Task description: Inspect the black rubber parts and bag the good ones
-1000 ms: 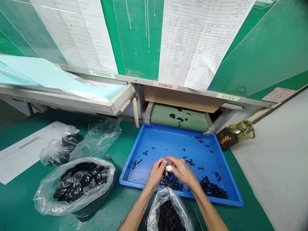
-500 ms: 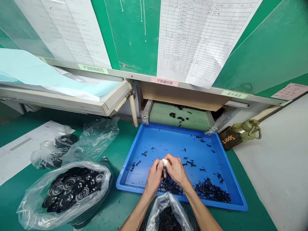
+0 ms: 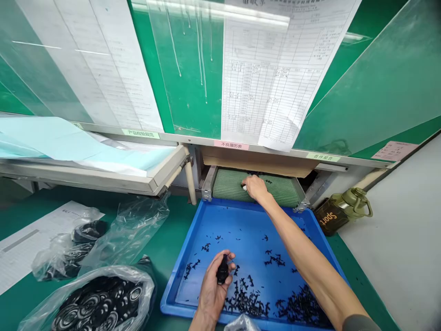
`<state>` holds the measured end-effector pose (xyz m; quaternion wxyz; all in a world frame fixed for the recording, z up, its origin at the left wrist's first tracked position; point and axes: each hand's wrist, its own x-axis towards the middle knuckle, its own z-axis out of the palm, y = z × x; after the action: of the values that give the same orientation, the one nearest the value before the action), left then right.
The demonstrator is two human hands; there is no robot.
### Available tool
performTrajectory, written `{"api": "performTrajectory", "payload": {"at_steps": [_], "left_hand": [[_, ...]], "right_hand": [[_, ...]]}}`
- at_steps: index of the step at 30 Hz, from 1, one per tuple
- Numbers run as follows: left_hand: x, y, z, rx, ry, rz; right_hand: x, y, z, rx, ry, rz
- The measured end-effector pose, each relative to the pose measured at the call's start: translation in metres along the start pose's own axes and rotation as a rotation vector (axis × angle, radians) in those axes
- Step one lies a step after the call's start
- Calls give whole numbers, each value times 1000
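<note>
My left hand (image 3: 214, 287), palm up over the blue tray (image 3: 188, 239), has its fingers curled round a stack of black parts (image 3: 223, 269). Farther off, my right hand (image 3: 254, 187) reaches onto the ribbed green conveyor (image 3: 227, 184). Its fingers are pinched, with something white at the fingertips and a dark piece beside them; what exactly they grip is too small to tell. Small black scraps (image 3: 303, 305) lie scattered over the tray, thickest along its near edge.
On the left are an open bag of black rings (image 3: 93, 303), a smaller bag (image 3: 77, 248) and papers (image 3: 31, 243). A clear bag (image 3: 243, 323) shows at the bottom edge. A bottle (image 3: 341, 211) stands right of the conveyor, beneath the green board (image 3: 193, 69).
My hands were together over the tray. My right hand has moved forward to the conveyor, while my left hand has turned palm up, showing the black parts. The view has tilted up.
</note>
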<state>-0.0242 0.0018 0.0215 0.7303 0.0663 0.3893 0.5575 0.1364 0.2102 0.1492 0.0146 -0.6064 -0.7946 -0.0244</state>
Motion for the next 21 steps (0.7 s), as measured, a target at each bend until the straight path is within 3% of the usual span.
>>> {"api": "performTrajectory", "payload": {"at_steps": [7,14,17,21], "left_hand": [[-1,4,2,-74,14,-41],[0,4,0,-125,7,-26],[3,3,1,-142,12,-15],[2,0,3,-57,-62,57]], "right_hand": [[4,1,11,62,-42,-7],[-4,-2,8,399,165,79],[-23,-5,13,638,254,114],[-73,-21,41,972,198,125]]}}
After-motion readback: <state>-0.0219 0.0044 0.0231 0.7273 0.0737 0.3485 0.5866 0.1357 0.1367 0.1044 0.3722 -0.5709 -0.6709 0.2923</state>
